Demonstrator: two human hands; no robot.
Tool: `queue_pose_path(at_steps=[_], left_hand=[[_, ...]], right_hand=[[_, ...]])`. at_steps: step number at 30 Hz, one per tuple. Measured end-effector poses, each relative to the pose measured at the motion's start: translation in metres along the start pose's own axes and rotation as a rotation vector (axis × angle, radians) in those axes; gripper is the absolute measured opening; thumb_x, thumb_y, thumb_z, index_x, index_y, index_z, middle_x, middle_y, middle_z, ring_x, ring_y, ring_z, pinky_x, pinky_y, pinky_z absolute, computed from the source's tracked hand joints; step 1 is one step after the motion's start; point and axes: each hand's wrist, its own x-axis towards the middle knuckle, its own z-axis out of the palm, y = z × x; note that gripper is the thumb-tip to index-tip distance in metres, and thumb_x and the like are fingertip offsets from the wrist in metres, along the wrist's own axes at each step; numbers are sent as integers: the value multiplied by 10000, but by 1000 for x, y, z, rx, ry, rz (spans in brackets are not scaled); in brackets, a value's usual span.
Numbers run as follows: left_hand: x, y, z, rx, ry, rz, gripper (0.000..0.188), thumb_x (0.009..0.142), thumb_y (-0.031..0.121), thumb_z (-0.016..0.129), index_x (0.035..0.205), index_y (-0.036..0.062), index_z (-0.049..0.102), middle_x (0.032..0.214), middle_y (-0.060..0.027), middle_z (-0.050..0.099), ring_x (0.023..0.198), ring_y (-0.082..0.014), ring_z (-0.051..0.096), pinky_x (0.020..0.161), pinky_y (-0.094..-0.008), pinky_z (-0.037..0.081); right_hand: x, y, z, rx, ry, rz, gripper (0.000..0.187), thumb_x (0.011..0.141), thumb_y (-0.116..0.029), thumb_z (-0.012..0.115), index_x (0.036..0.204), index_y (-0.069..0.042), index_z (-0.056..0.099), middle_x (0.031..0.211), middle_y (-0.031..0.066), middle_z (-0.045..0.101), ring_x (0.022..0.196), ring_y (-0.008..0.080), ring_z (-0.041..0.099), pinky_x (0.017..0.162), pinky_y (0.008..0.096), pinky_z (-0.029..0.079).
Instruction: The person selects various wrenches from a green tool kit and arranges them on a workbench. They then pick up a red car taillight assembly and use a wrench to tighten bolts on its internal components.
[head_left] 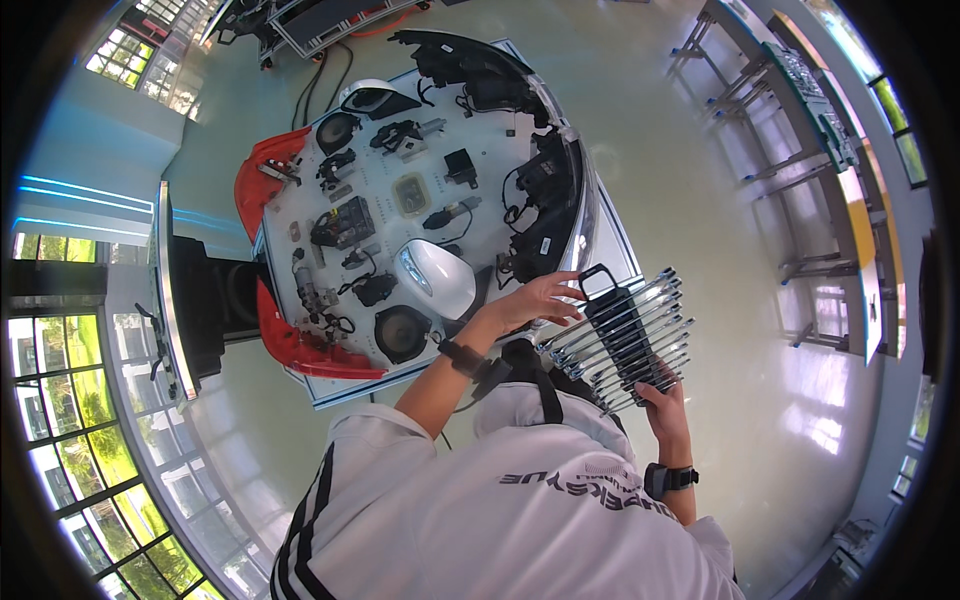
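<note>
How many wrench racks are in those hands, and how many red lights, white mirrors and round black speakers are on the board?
Wrench racks: 1
Red lights: 2
White mirrors: 2
Round black speakers: 2
Total: 7

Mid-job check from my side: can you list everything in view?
Silver metal wrenches: many, exact count unclear; silver; across the rack
Rectangular plastic rack: one; black; between the hands
Flat display board: one; white; ahead
Curved plastic lamps: two; red; board's left edge
Rounded mirror housings: two; white; on board
Round speakers: two; black; on board
Small components: several; mostly dark; on board
Long tables: several; yellow, white; right
Striped shirt: one; white; bottom
Wristbands: two; black; wrists
Left hand: one; bare; rack's handle
Right hand: one; bare; rack's near end
</note>
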Motion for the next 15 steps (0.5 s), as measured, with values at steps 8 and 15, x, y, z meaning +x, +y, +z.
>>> queue_pose_path(at_steps=[8, 15], left_hand=[[59, -5, 60, 273, 219, -48, 727, 674, -115, 705, 1252, 79, 310, 1011, -142, 558, 913, -231, 616, 729, -314, 545], [111, -17, 118, 231, 413, 121, 757, 673, -133, 699, 1267, 84, 283, 1063, -153, 501, 931, -237, 605, 718, -314, 559]], right_hand=[[49, -42, -68, -269, -152, 22, 549, 688, 84, 678, 1208, 79, 502, 1021, 68, 622, 912, 135, 585, 801, 253, 473], [87, -97, -143, -276, -357, 24, 645, 666, 90, 719, 1251, 103, 447, 1083, 100, 601, 966, 159, 591, 871, 285, 485]])
